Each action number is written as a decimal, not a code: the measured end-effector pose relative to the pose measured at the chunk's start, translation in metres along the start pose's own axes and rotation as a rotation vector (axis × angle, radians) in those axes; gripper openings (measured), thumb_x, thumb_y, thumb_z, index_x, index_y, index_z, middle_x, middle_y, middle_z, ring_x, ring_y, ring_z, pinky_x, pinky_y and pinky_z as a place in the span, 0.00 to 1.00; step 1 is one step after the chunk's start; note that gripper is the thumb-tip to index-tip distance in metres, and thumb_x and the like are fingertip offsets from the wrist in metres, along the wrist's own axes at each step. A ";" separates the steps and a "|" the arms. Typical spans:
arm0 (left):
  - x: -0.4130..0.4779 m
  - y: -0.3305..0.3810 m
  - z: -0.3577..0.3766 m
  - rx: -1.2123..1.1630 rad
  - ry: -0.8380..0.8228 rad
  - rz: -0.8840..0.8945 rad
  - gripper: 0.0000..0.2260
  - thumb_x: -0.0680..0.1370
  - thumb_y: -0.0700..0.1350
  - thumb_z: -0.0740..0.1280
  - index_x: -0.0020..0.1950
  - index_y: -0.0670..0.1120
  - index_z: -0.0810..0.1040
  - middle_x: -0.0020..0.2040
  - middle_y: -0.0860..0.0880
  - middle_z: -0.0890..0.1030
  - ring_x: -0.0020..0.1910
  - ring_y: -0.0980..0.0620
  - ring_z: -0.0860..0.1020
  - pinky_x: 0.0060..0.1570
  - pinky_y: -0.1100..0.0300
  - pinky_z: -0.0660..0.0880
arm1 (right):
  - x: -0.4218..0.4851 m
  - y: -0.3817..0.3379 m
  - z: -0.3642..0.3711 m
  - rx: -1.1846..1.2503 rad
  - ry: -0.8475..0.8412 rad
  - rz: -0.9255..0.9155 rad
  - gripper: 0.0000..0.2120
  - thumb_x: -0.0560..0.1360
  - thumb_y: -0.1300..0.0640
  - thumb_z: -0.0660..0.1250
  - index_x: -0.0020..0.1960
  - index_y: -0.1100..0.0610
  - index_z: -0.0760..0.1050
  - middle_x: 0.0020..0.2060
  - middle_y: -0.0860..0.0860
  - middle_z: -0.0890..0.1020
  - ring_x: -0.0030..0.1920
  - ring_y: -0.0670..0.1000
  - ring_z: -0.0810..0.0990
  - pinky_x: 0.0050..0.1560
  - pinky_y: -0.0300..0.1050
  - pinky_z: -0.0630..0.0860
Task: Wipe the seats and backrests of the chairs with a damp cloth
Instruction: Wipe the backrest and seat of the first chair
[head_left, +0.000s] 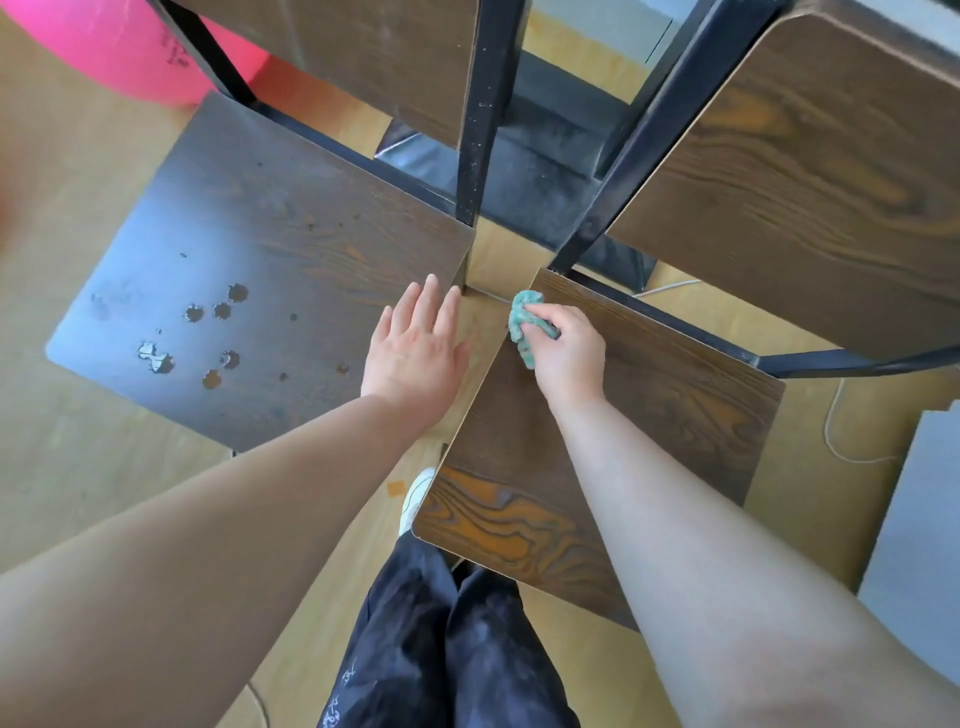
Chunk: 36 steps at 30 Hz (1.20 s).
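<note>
- The right hand (569, 349) held a crumpled green cloth (523, 323), its fingers (546, 315) curled over the cloth and pinching it against the palm.
- The cloth sat on the far left corner of the right chair seat (649, 441), a dark wood-grain board, with part of it poking out past the knuckles toward the corner edge.
- The left hand (415, 349) lay flat, palm down, on the right edge of the left chair seat (249, 249); its fingers (427, 305) were straight and only slightly spread, gripping nothing.
- The two seats stood side by side with a narrow wedge of floor (72, 467) showing between them; the hands were near each other across that gap.
- The left seat carried a cluster of chipped patches (208, 338) in its veneer.
- Behind each seat rose a wooden backrest, left (363, 57) and right (805, 182), on a black metal frame (480, 114).
- A pink object (114, 47) showed at the upper left corner, partly hidden by the frame.
- Dark trousers (441, 649) and a white shoe (415, 496) showed below, between the arms.
- A thin white cord (831, 441) lay on the floor to the right.
</note>
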<state>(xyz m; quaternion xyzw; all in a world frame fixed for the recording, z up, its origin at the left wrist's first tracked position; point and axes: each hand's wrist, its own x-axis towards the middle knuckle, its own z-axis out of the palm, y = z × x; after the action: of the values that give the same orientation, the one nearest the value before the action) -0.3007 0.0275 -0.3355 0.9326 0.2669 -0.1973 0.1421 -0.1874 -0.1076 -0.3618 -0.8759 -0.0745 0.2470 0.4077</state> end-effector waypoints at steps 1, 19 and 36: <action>0.001 0.003 0.002 0.008 -0.003 0.009 0.27 0.85 0.57 0.50 0.82 0.51 0.46 0.82 0.47 0.46 0.81 0.45 0.45 0.78 0.47 0.47 | 0.003 0.004 -0.010 0.052 0.003 0.031 0.11 0.77 0.61 0.69 0.59 0.54 0.81 0.56 0.47 0.79 0.54 0.45 0.78 0.44 0.24 0.75; 0.017 0.087 0.017 0.041 -0.100 0.233 0.27 0.85 0.56 0.48 0.82 0.51 0.43 0.82 0.48 0.44 0.81 0.47 0.42 0.79 0.48 0.46 | 0.065 0.095 -0.208 -0.391 -0.028 0.284 0.17 0.76 0.36 0.63 0.55 0.44 0.81 0.53 0.47 0.81 0.55 0.50 0.76 0.53 0.41 0.69; 0.028 0.109 0.023 0.066 -0.118 0.270 0.27 0.85 0.56 0.48 0.82 0.50 0.44 0.82 0.47 0.44 0.81 0.47 0.42 0.78 0.49 0.45 | 0.084 0.111 -0.213 -0.723 -0.344 0.083 0.22 0.74 0.43 0.71 0.65 0.48 0.75 0.64 0.48 0.77 0.59 0.53 0.76 0.56 0.45 0.71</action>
<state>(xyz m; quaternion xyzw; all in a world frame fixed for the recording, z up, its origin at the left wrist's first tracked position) -0.2253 -0.0581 -0.3503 0.9509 0.1235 -0.2393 0.1522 -0.0172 -0.2967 -0.3600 -0.9109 -0.1884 0.3643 0.0447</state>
